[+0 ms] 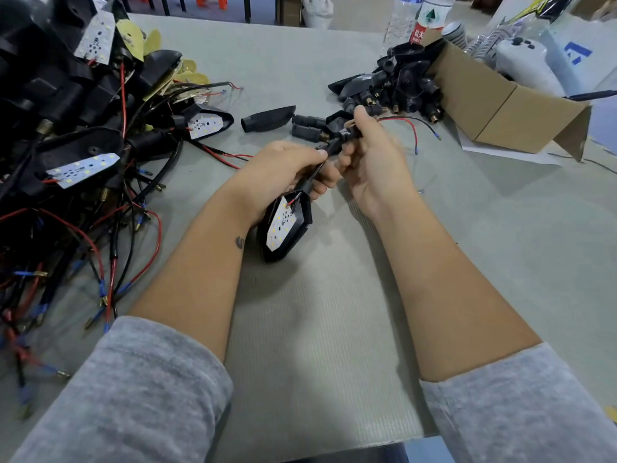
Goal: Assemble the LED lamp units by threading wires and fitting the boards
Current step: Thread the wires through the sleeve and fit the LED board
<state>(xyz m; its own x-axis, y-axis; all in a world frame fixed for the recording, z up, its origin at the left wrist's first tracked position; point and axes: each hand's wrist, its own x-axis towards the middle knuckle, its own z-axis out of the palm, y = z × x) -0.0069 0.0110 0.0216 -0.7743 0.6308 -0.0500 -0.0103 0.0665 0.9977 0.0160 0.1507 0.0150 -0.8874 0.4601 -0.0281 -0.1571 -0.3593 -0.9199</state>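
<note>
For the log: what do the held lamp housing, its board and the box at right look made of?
Lamp housing: probably moulded black plastic, with a dull sheen.
LED board: rigid white-coated circuit board, with small yellow LED chips and holes.
Box: brown corrugated cardboard, matte, with folded flaps.

An open cardboard box holding a white game controller sits beside two plastic bottles.

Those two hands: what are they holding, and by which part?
One LED lamp unit. The left hand grips its black stem just above the housing; the right hand pinches the stem's far end, where the red and black wires emerge.
</note>
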